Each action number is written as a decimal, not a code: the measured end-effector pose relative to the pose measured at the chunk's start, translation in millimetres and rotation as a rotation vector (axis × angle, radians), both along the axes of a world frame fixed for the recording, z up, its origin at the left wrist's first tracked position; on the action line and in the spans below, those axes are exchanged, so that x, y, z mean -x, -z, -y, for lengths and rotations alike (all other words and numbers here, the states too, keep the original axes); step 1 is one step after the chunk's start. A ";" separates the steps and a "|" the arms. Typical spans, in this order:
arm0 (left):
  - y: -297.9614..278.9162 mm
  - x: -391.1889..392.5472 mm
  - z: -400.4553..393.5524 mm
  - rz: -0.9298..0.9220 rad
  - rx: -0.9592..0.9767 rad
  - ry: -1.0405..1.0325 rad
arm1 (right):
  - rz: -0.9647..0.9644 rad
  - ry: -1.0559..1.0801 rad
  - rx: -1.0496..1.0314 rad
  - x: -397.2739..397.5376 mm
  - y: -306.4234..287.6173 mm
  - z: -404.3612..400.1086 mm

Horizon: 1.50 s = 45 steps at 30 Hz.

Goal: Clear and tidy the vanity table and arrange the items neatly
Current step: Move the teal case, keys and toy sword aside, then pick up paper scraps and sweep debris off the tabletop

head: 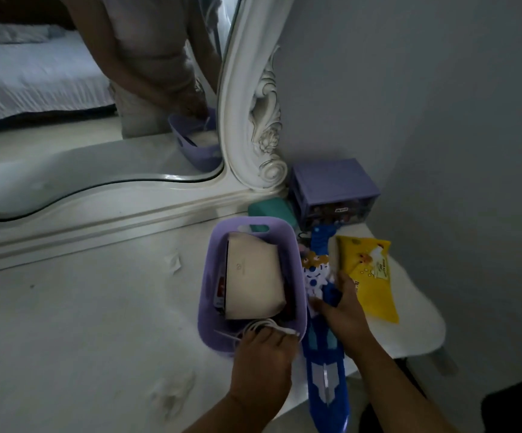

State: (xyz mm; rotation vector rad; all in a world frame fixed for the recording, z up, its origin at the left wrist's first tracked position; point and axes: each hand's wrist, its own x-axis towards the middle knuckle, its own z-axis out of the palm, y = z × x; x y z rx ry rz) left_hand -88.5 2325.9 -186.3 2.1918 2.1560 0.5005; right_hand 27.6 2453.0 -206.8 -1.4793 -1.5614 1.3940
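The table (97, 323) carries a purple basket (205, 295) near its right end, with a long blue toy (322, 348) just right of it, its long axis running from the far drawers (334, 185) to past the near edge. The right hand (341, 310) curls round the toy's middle and is nearer to it, with bare tabletop lying left. The left hand (264, 354) pinches a white cable (262, 326) at the basket's near rim.

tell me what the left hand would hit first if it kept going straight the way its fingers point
Probably the beige pouch inside the purple basket. The left hand grips a white cable at the basket's near rim, fingers pointing inward; depth is uncertain.
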 end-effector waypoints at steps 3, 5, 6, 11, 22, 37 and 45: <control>8.4 4.3 -1.0 -0.017 -0.027 0.034 | 0.049 0.026 -0.023 -2.6 3.7 -4.4; 10.1 5.5 -1.4 -0.025 -0.024 0.054 | 0.093 0.012 -0.026 -5.6 5.1 -5.1; 9.5 5.5 -1.7 -0.030 -0.026 0.061 | 0.132 -0.003 -0.039 -7.0 5.2 -5.0; 6.8 5.1 -2.1 -0.063 0.003 0.054 | 0.360 -0.090 -0.160 -11.4 0.5 -6.0; -6.1 1.7 0.6 0.176 0.085 -0.056 | 0.648 0.011 -0.350 -23.3 -11.3 -10.1; -19.4 15.6 -10.3 0.287 0.040 -0.075 | 0.358 0.344 -0.183 -44.3 -16.5 -89.5; -20.3 20.3 -16.0 0.330 0.104 -0.062 | -0.120 0.442 0.065 -49.4 -22.2 -97.3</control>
